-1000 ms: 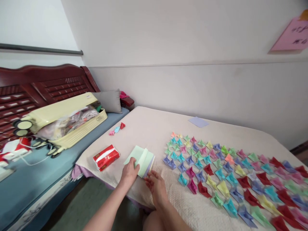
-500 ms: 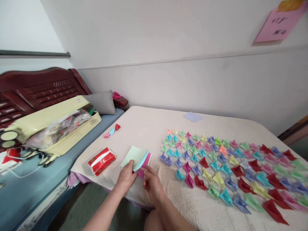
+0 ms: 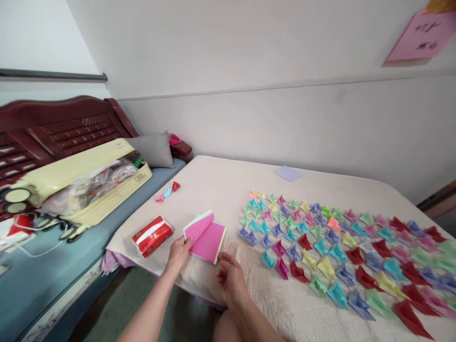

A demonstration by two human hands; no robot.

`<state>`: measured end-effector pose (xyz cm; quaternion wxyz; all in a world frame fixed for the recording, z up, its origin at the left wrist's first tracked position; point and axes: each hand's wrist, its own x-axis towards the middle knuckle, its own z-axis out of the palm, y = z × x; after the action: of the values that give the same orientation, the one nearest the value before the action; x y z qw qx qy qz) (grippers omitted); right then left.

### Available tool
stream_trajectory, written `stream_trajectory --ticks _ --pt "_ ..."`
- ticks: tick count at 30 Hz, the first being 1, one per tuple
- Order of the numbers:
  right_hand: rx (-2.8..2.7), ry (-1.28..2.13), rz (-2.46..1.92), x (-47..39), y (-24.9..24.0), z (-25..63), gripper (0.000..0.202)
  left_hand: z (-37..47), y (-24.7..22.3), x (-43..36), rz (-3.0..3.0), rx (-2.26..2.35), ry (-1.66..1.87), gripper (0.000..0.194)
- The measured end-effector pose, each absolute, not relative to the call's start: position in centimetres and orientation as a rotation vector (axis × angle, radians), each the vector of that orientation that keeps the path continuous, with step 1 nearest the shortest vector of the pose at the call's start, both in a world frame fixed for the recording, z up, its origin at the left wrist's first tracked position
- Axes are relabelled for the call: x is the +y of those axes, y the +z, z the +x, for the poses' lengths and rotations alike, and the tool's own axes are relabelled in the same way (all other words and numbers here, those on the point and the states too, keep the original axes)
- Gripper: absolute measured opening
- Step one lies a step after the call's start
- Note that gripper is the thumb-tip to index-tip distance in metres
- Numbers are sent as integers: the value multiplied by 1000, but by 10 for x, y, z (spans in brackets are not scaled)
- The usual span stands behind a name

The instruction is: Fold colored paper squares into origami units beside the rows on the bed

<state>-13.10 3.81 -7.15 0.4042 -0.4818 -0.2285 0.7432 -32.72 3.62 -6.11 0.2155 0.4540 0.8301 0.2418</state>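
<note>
A stack of square coloured paper (image 3: 210,240) lies near the front edge of the bed, with a magenta sheet showing on top. My left hand (image 3: 179,254) pinches the left side of the stack, where several sheets are folded back with a magenta face up and pale edges behind. Close to the stack's lower right corner is my right hand (image 3: 231,275), its fingers loosely curled and apart, holding nothing that I can see. Rows of small folded paper pieces (image 3: 326,267) in many colours spread to the right of it.
A red tissue pack (image 3: 152,236) lies left of the stack, with several small folded papers (image 3: 167,192) behind it. A lilac sheet (image 3: 288,173) rests near the wall. On the blue bench at left, a yellow suitcase (image 3: 107,209) stands partly open beside a grey pillow (image 3: 155,149).
My left hand has moved slightly left, turning the green and blue sheets back so magenta now faces up. My right hand has drawn a little away from the stack, to the right.
</note>
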Motion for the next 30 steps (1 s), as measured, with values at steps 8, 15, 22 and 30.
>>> stream_trajectory --ticks 8,15,22,30 --pt "-988 1770 -1186 35 -72 -136 42 -309 -60 34 1379 2295 497 28" --pt "-1329 1808 -1020 27 -60 -151 51 -310 -50 26 1484 2240 458 22" --pt "-1417 1830 -897 29 -41 -163 66 -310 -53 25 1501 2177 504 29" --pt "-1160 1628 -1153 17 -66 -149 81 -325 -67 34 1332 2308 584 29"
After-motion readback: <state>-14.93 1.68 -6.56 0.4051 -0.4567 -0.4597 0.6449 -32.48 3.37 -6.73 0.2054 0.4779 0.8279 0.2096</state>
